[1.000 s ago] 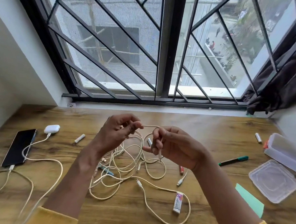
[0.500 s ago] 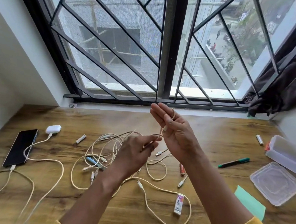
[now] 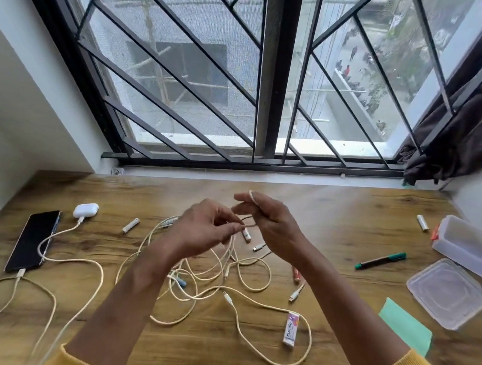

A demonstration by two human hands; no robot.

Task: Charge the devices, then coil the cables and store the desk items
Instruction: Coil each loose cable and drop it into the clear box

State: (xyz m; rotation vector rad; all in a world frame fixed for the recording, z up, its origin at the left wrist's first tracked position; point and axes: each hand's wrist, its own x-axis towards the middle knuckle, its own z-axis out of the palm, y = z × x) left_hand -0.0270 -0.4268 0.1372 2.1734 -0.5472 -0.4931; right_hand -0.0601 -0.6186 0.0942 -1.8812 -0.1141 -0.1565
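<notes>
My left hand (image 3: 205, 231) pinches a white cable (image 3: 248, 225). My right hand (image 3: 271, 224) grips its loop above the bench (image 3: 346, 206).

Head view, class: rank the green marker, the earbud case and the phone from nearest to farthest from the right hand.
From the right hand:
1. Green marker, on its right.
2. Earbud case, far left.
3. Phone, left edge, farthest.

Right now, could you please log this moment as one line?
stage: coiling | left hand: pinches cable | right hand: cable looped over fingers | phone: plugged in
</notes>
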